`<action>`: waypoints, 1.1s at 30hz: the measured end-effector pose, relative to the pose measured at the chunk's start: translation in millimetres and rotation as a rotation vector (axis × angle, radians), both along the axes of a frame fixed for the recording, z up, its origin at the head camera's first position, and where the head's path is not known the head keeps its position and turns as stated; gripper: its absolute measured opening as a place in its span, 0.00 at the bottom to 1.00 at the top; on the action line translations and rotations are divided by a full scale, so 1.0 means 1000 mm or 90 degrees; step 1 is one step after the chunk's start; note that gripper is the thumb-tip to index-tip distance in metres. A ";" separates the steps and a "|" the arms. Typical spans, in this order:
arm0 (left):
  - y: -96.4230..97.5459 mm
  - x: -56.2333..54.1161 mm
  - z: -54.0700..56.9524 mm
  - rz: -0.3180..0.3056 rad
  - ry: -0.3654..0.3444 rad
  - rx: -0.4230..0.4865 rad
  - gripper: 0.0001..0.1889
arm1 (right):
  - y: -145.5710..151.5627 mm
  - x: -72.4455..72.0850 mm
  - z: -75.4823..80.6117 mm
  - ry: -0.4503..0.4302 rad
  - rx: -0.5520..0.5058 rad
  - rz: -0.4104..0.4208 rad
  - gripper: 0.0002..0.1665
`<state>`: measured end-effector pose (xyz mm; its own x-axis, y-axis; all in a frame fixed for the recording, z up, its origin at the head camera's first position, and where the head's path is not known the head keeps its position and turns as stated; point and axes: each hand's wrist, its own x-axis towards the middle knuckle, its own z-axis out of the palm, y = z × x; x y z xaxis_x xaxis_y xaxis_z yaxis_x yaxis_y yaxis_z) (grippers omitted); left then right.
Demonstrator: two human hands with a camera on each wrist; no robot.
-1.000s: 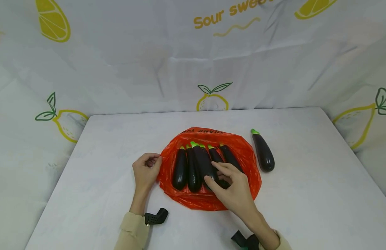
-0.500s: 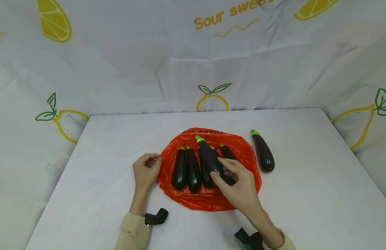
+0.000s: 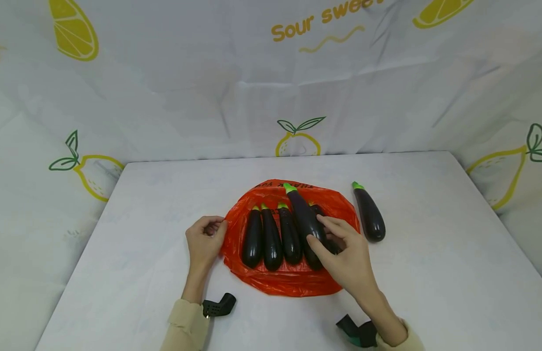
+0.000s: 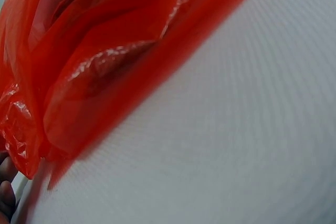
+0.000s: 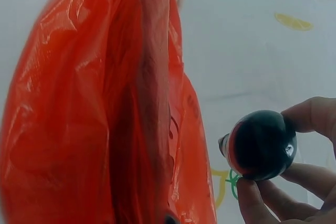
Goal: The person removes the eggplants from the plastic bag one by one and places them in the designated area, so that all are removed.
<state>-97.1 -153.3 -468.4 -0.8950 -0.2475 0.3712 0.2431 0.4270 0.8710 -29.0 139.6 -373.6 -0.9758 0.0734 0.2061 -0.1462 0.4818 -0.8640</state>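
So the glossy dark purple, almost black held eggplant (image 3: 305, 214) with a bright green cap is pinched in the right hand (image 3: 346, 253), over the right half of the bag, tilted so its cap points toward the bag's far edge. The red bag (image 3: 288, 284) itself is thin, shiny, crinkly plastic with black lettering by its far edge, spread wide with the left hand (image 3: 205, 240) pinching its left edge. Three bagged eggplants (image 3: 272, 241) lie side by side in the bag's left and middle, more are partly hidden under the held one, and a loose eggplant (image 3: 370, 214) lies just right of the bag, cap pointing away.
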 end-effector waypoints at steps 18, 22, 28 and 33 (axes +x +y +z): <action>0.001 0.001 0.003 -0.002 0.000 -0.002 0.02 | 0.036 -0.015 0.002 0.082 0.002 -0.060 0.25; 0.001 0.001 0.002 -0.002 -0.003 -0.002 0.03 | 0.047 -0.018 0.002 0.091 0.004 -0.078 0.25; 0.000 0.001 0.000 -0.001 -0.001 -0.001 0.03 | 0.064 -0.023 0.001 0.102 0.007 -0.103 0.25; 0.001 0.000 0.001 -0.003 0.000 0.000 0.03 | 0.078 -0.027 -0.004 0.090 0.010 -0.139 0.25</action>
<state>-96.9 -152.5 -467.8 -0.8959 -0.2431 0.3718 0.2457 0.4262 0.8706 -56.5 217.8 -377.1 -0.8988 0.2749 0.3413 -0.1555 0.5282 -0.8348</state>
